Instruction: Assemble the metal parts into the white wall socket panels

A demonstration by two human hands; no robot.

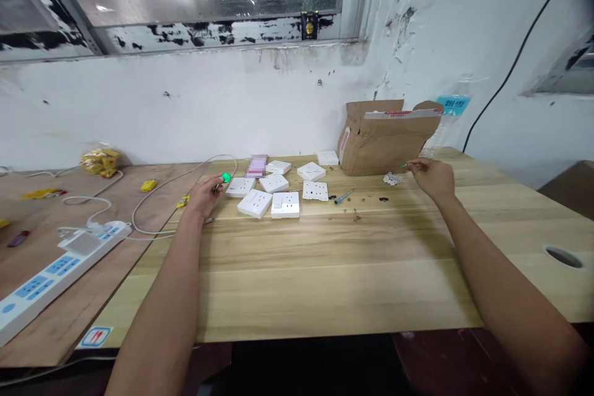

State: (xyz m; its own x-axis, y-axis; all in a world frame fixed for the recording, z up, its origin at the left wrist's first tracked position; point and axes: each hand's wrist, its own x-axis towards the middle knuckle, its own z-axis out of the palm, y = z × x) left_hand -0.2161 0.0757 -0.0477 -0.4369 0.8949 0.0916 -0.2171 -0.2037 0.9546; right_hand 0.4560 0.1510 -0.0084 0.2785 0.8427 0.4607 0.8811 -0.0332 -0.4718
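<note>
At the left of the outlets, my left hand (202, 197) is closed, with a small bright green round object (226, 177) at its fingertips; its kind is unclear. My right hand (432, 177) pinches something tiny with a greenish tip, too small to name, in front of the cardboard box. Just below those fingers lies a little heap of white parts (392, 179). Between the hands are several white wall sockets (285, 205), a white socket faceplate with holes (315, 191), a screwdriver (344, 197) and scattered small brass-coloured pieces (357, 217).
An open cardboard box (387, 142) stands against the wall, a clear bottle (448, 130) behind it. At left are a white power strip (62, 272), its cables, a bag of yellow parts (101, 161) and loose yellow pieces (149, 185). A cable hole (563, 257) is at right.
</note>
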